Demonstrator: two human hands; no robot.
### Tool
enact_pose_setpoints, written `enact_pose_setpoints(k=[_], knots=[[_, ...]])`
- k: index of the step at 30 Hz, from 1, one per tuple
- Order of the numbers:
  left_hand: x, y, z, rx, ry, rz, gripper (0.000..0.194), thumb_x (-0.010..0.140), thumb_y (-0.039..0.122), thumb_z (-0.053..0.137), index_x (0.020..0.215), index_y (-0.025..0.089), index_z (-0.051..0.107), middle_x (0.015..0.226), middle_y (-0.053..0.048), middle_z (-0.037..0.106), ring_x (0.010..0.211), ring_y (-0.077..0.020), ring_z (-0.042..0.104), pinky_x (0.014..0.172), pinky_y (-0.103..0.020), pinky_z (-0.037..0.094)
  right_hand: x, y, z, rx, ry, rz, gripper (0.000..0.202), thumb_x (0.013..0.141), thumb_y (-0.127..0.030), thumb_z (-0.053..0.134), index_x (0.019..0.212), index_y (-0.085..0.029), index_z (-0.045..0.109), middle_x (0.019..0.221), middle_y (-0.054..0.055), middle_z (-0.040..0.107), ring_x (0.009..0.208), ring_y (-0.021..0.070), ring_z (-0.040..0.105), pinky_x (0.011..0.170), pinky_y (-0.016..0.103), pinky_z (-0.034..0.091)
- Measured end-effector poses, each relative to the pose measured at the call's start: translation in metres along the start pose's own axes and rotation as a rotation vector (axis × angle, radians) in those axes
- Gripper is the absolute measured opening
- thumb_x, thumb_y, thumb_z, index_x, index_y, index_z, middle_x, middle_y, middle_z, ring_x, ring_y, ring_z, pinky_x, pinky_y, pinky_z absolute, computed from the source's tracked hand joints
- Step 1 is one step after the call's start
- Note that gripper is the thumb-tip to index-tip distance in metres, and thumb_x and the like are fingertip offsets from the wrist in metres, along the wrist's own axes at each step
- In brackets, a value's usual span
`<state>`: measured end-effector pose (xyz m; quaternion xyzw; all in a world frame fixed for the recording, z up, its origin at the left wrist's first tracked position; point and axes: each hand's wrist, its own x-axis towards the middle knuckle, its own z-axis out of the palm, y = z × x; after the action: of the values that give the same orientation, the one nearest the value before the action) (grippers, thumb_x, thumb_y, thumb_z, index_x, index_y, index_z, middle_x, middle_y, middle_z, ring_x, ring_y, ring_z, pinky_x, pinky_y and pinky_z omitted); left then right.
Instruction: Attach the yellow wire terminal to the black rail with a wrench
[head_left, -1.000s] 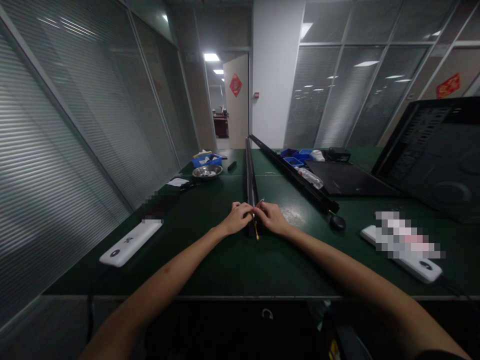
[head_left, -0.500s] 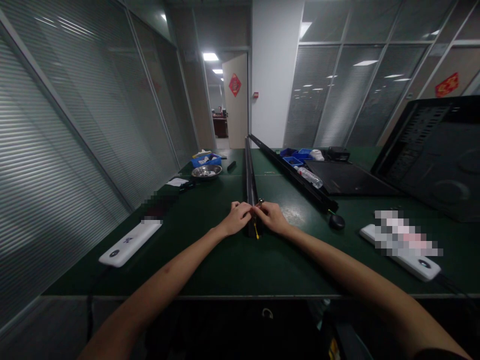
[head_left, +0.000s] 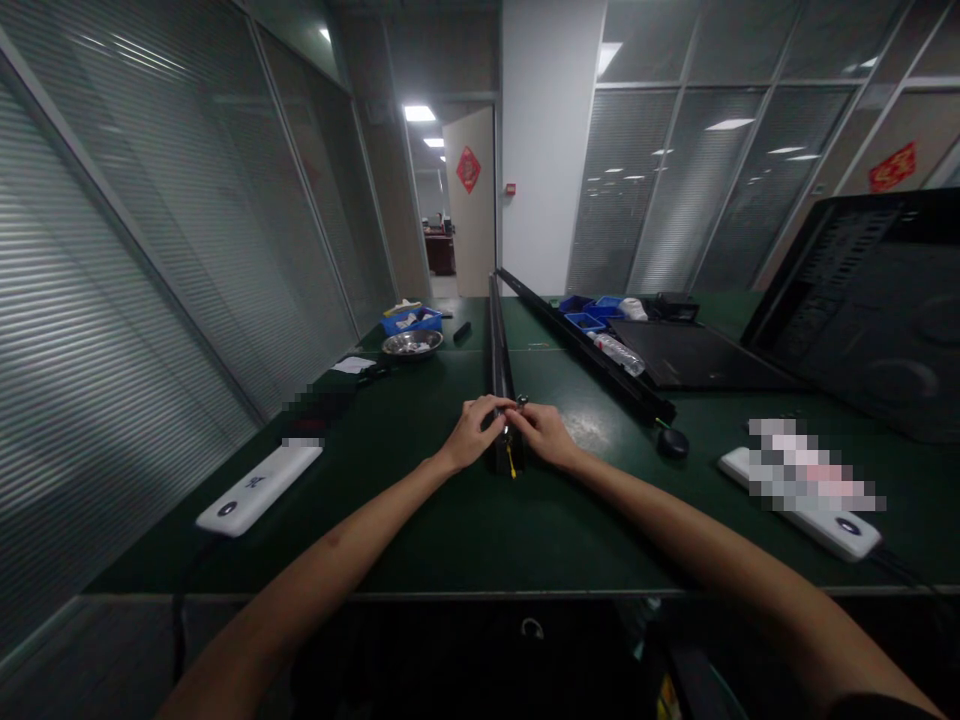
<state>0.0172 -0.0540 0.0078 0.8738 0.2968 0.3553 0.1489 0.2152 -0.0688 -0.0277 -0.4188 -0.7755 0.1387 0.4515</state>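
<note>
A long black rail (head_left: 498,335) lies lengthwise on the green table, its near end between my two hands. My left hand (head_left: 474,434) is closed at the rail's left side, fingertips bent over its top. From the right, my right hand (head_left: 550,434) has thumb and fingers pinched together at the same spot. A small shiny metal piece with a round end (head_left: 523,400) sticks up out of the right hand's fingers. Below the fingertips a short yellow cord (head_left: 511,461) hangs from the rail's end. What lies between the left fingertips is hidden.
A second black rail (head_left: 592,350) runs slantwise on the right, with a round black piece (head_left: 673,443) at its near end. Nearby are a plastic bottle (head_left: 619,354) and blue bins (head_left: 585,322). A metal bowl (head_left: 412,345) stands left; white devices (head_left: 259,492) flank my arms.
My left fingers have shifted, reaching further over the rail toward the right hand, and a shiny spot now shows beneath them. My right hand has barely moved.
</note>
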Motion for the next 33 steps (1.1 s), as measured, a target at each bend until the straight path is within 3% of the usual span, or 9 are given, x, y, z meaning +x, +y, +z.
enact_pose_setpoints(k=[5, 9, 14, 22, 28, 33], knots=[[0.008, 0.013, -0.001, -0.005, 0.048, 0.006, 0.028, 0.103, 0.035, 0.062, 0.122, 0.015, 0.064, 0.124, -0.01, 0.065, 0.116, -0.0269, 0.063, 0.103, -0.051, 0.05, 0.0, 0.003, 0.002, 0.018, -0.019, -0.003, 0.027, 0.102, -0.037, 0.064, 0.116, -0.015, 0.065, 0.11, 0.005, 0.069, 0.091, 0.0196, 0.07, 0.079, 0.036, 0.061], [0.023, 0.024, -0.004, 0.033, 0.016, -0.035, 0.023, 0.102, 0.034, 0.063, 0.113, 0.014, 0.066, 0.114, -0.008, 0.067, 0.104, -0.0235, 0.066, 0.094, -0.045, 0.056, 0.002, 0.003, 0.003, 0.029, -0.047, -0.012, 0.027, 0.102, -0.036, 0.064, 0.117, -0.015, 0.065, 0.111, 0.005, 0.069, 0.091, 0.0191, 0.07, 0.079, 0.036, 0.061], [0.043, 0.035, -0.02, 0.086, -0.143, -0.109, 0.023, 0.103, 0.034, 0.062, 0.109, 0.012, 0.066, 0.099, -0.005, 0.068, 0.085, -0.0181, 0.068, 0.078, -0.036, 0.06, 0.007, 0.002, 0.0, 0.038, -0.106, -0.012, 0.028, 0.101, -0.038, 0.064, 0.116, -0.014, 0.066, 0.109, 0.004, 0.069, 0.091, 0.0202, 0.07, 0.078, 0.036, 0.061], [0.078, 0.056, -0.054, 0.178, -0.51, -0.136, 0.023, 0.102, 0.034, 0.065, 0.107, 0.012, 0.067, 0.101, -0.005, 0.069, 0.086, -0.0185, 0.069, 0.078, -0.036, 0.06, 0.006, 0.006, 0.001, 0.044, -0.111, 0.006, 0.027, 0.101, -0.038, 0.064, 0.116, -0.014, 0.066, 0.109, 0.005, 0.069, 0.09, 0.0196, 0.07, 0.078, 0.036, 0.061], [0.096, 0.064, -0.056, 0.247, -0.633, -0.175, 0.024, 0.102, 0.036, 0.065, 0.106, 0.012, 0.068, 0.1, -0.006, 0.07, 0.086, -0.0183, 0.07, 0.079, -0.036, 0.06, 0.004, 0.007, 0.004, 0.036, -0.079, 0.025, 0.028, 0.102, -0.037, 0.064, 0.117, -0.015, 0.065, 0.112, 0.005, 0.069, 0.092, 0.02, 0.07, 0.08, 0.037, 0.061], [0.097, 0.068, -0.055, 0.288, -0.633, -0.197, 0.025, 0.102, 0.036, 0.065, 0.107, 0.012, 0.068, 0.102, -0.006, 0.07, 0.089, -0.0193, 0.07, 0.081, -0.037, 0.06, 0.003, 0.006, 0.005, 0.034, -0.065, 0.029, 0.027, 0.102, -0.037, 0.063, 0.117, -0.015, 0.065, 0.111, 0.005, 0.069, 0.091, 0.0195, 0.07, 0.079, 0.036, 0.061]])
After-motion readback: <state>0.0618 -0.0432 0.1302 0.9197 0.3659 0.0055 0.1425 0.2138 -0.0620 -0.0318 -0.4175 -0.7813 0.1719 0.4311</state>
